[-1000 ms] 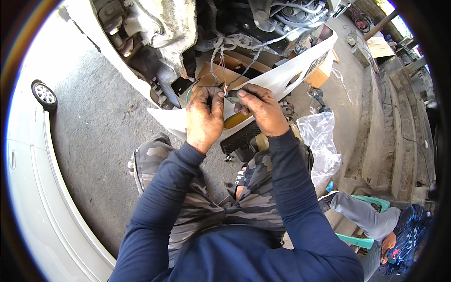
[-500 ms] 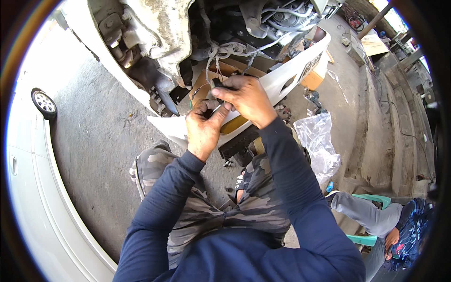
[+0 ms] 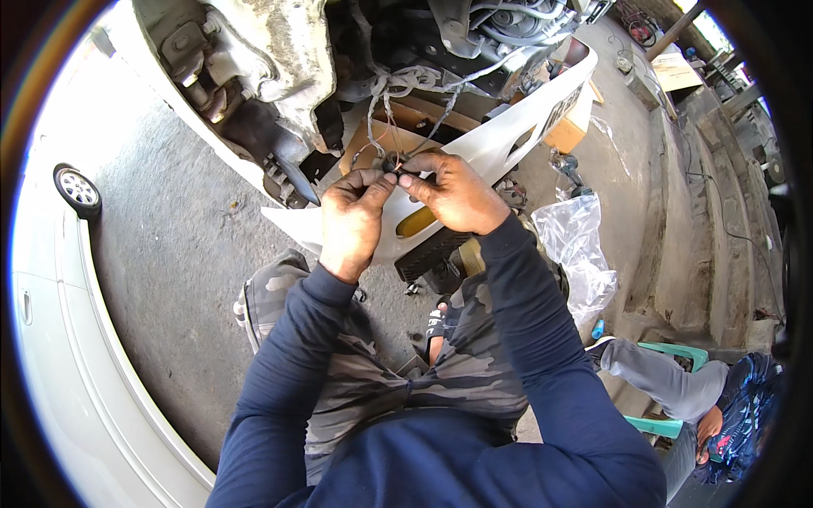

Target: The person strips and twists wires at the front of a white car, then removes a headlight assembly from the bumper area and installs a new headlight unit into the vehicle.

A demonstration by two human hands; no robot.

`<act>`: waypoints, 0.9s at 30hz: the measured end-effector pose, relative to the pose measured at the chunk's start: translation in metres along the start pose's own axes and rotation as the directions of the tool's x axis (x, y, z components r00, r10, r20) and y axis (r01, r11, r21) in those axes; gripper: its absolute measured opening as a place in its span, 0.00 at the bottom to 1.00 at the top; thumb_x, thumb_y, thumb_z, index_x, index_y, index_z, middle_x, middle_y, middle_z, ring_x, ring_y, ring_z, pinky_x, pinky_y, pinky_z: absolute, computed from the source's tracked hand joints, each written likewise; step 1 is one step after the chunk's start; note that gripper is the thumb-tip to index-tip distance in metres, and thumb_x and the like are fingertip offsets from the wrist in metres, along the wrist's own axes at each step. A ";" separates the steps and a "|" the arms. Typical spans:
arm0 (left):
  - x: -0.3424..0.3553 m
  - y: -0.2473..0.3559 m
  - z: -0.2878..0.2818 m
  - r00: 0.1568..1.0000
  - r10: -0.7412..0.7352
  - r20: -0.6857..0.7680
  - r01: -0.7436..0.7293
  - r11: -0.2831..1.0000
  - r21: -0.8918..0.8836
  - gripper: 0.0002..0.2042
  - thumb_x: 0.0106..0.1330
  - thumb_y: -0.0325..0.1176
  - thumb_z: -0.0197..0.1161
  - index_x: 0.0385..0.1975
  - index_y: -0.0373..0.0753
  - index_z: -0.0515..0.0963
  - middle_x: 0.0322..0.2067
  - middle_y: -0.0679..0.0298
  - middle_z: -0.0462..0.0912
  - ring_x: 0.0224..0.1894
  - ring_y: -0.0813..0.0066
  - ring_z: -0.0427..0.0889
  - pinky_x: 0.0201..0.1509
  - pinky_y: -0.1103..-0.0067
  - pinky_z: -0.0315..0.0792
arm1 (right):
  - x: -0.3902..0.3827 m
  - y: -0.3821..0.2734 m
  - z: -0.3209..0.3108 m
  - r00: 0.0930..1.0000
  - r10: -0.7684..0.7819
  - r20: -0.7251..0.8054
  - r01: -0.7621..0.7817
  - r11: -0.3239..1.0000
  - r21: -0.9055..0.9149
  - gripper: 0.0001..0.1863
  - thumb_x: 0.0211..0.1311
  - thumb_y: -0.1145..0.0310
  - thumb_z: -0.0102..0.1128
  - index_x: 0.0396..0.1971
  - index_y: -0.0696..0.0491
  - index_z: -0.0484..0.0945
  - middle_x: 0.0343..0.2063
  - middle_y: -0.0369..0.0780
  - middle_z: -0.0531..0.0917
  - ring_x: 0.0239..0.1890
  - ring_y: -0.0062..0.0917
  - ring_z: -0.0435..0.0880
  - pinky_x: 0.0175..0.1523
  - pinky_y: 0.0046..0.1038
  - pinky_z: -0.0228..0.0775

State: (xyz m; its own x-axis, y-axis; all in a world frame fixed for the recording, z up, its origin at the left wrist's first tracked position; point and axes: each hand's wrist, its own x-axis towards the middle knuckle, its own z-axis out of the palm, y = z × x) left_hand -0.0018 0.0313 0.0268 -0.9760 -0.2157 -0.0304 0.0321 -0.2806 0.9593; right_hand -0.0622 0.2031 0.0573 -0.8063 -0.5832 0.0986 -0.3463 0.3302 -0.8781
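My left hand (image 3: 351,216) and my right hand (image 3: 461,193) meet with fingertips pinched together on a small black electrical part (image 3: 390,159). Thin wires run down to it, and a copper-coloured bit shows between the fingertips. The fingers cover most of the part, so its exact kind cannot be made out. Above, the wires join a grey taped wiring harness (image 3: 415,80) hanging from the open front of a vehicle. Just beyond and below my hands lies a detached white bumper (image 3: 487,161) with a yellow lamp (image 3: 415,223) in it.
An open cardboard box (image 3: 415,114) stands behind the bumper. On the right lie a power tool (image 3: 567,172) and a clear plastic bag (image 3: 576,245). Another person (image 3: 669,381) sits at the lower right by concrete steps (image 3: 711,220). A white car (image 3: 63,339) stands at left.
My right hand has turned and shifted slightly right and down, its fingertips now facing the left hand's. The left hand has moved a little left and up. The black part stays at the fingers.
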 end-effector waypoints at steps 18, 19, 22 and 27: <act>0.000 0.004 0.010 0.983 -0.055 -0.178 0.031 0.990 -0.135 0.15 0.72 0.40 0.67 0.23 0.39 0.81 0.20 0.70 0.75 0.18 0.86 0.64 0.23 0.83 0.56 | -0.002 0.011 0.015 0.988 0.128 -0.092 -0.049 0.803 0.594 0.12 0.74 0.63 0.64 0.46 0.57 0.79 0.29 0.34 0.81 0.28 0.14 0.79 0.33 0.19 0.74; 0.002 0.005 0.008 0.980 -0.093 -0.174 0.060 0.981 -0.185 0.15 0.72 0.39 0.66 0.24 0.38 0.81 0.20 0.70 0.75 0.18 0.85 0.64 0.23 0.83 0.57 | -0.002 0.014 0.017 0.993 0.098 -0.074 -0.027 0.762 0.647 0.13 0.74 0.63 0.64 0.47 0.58 0.79 0.29 0.35 0.82 0.29 0.15 0.79 0.34 0.19 0.74; 0.006 0.007 -0.002 0.978 -0.172 -0.119 0.135 0.954 -0.267 0.10 0.71 0.35 0.65 0.28 0.37 0.82 0.19 0.72 0.73 0.18 0.85 0.64 0.23 0.83 0.58 | 0.001 0.017 0.027 0.998 0.065 -0.016 -0.055 0.933 0.355 0.17 0.74 0.63 0.64 0.54 0.59 0.79 0.32 0.37 0.84 0.34 0.17 0.81 0.38 0.21 0.76; 0.002 0.005 -0.008 0.998 -0.019 -0.055 0.021 0.999 0.039 0.06 0.68 0.30 0.69 0.32 0.33 0.83 0.24 0.66 0.81 0.24 0.81 0.75 0.31 0.82 0.69 | -0.004 0.004 0.003 0.989 0.135 0.058 -0.142 0.978 0.154 0.19 0.75 0.62 0.62 0.56 0.60 0.79 0.41 0.39 0.86 0.39 0.21 0.84 0.39 0.26 0.76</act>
State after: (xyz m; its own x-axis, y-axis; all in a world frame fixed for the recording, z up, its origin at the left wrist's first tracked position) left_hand -0.0021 0.0224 0.0291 -0.9630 -0.2617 -0.0642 0.0029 -0.2485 0.9686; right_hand -0.0584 0.2045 0.0517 -0.8165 -0.5754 -0.0482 -0.1497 0.2915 -0.9448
